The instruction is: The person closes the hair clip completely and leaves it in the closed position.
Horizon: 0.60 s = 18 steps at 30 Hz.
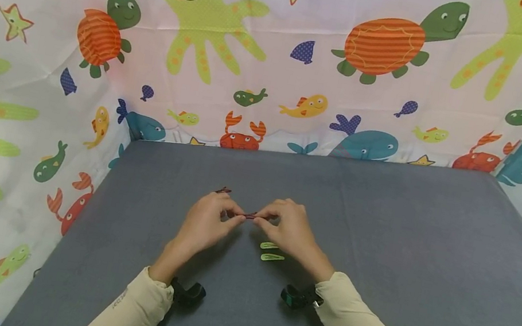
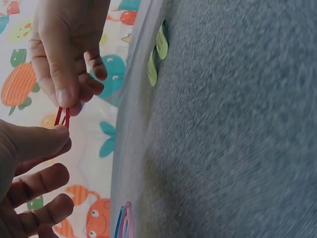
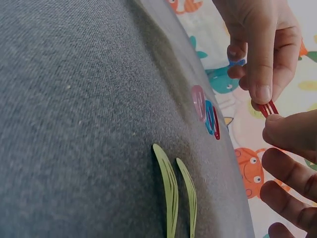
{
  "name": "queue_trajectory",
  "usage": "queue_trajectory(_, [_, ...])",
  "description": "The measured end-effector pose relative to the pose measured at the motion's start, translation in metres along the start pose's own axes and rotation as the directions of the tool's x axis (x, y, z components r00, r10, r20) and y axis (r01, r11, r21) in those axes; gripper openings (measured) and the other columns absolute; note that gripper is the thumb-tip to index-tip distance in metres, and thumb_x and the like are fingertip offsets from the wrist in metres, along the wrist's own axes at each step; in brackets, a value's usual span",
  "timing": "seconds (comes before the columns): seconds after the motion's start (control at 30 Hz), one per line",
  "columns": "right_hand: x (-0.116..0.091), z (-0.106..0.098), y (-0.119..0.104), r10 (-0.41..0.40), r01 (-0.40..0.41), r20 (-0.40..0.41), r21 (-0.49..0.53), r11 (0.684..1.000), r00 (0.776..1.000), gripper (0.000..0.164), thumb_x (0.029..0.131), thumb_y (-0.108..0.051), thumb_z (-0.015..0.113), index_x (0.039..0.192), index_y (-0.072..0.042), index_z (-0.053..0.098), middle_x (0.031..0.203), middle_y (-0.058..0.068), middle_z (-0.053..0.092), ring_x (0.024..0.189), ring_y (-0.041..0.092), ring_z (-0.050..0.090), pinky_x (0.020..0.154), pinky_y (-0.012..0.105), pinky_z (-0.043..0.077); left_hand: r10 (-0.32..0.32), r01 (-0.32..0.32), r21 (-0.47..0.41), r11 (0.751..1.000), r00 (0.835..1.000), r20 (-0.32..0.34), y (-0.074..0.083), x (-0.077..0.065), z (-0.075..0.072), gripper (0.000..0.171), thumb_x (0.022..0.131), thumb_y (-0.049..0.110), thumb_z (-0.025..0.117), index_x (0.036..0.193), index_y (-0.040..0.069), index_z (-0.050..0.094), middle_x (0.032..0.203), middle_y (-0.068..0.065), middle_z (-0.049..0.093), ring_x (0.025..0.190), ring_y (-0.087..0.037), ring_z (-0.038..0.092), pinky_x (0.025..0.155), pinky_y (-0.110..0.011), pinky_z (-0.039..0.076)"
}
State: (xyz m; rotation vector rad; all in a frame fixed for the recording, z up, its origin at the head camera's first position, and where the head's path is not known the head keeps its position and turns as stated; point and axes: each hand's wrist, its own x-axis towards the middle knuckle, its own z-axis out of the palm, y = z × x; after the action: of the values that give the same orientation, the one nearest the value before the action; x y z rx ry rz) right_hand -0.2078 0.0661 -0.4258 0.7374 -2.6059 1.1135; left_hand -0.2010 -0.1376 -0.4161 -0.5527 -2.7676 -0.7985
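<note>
A red snap hair clip [image 1: 250, 216] is stretched between both hands, held up over the grey table. My left hand [image 1: 210, 219] pinches one end between thumb and index finger. At the other end, my right hand [image 1: 290, 227] pinches it the same way. In the left wrist view the clip [image 2: 63, 116] shows as thin red strips between the fingertips; the fingers cover its ends. Two light green hair clips [image 3: 168, 191] lie side by side on the table, near and below the right hand. Another red clip [image 3: 216, 125] lies beyond the left hand.
Beside the farther red clip lie a blue clip [image 3: 209, 116] and a pink clip [image 3: 198, 102]. Black wrist mounts [image 1: 188, 293] hang under both forearms. A cloth curtain with sea animals [image 1: 236, 7] encloses the back and sides of the grey table [image 1: 406, 258].
</note>
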Motion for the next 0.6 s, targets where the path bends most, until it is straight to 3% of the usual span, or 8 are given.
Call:
queue_trajectory(0.3, [-0.006,-0.004,0.003,0.022,-0.022,-0.024,0.012,1.0,0.999,0.004,0.082,-0.025,0.077,0.081,-0.021,0.078,0.08,-0.01,0.07,0.079,0.017,0.059,0.081,0.044,0.037,0.02,-0.02,-0.028,0.999,1.0,-0.006,0.007,-0.001,0.006,0.005,0.084,0.026,0.076,0.086,0.022,0.078,0.078,0.009,0.062,0.075,-0.02,0.06,0.064,-0.026,0.043])
queue_trajectory(0.6, [-0.01,-0.004,0.008,0.045,-0.044,-0.038,0.041,0.998,0.998,0.004,0.081,-0.026,0.078,0.078,-0.024,0.076,0.078,-0.009,0.069,0.079,0.02,0.06,0.082,0.044,0.037,0.049,-0.049,-0.025,0.998,0.999,-0.024,0.011,-0.003,0.011,0.005,0.083,0.027,0.076,0.086,0.022,0.077,0.077,0.01,0.062,0.074,-0.016,0.057,0.064,-0.024,0.042])
